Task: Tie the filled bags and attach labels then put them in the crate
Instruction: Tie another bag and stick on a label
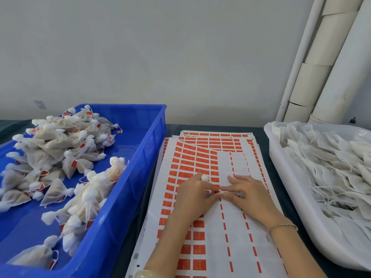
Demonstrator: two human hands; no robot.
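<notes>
White bag [204,177] clenched in left hand [195,194] grip; right hand [248,194] flat on label sheet [200,157]

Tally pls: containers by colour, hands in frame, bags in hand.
Blue crate: 1
White tub: 1
Hands: 2, left hand and right hand
Bag held in the left hand: 1
Total: 5
</notes>
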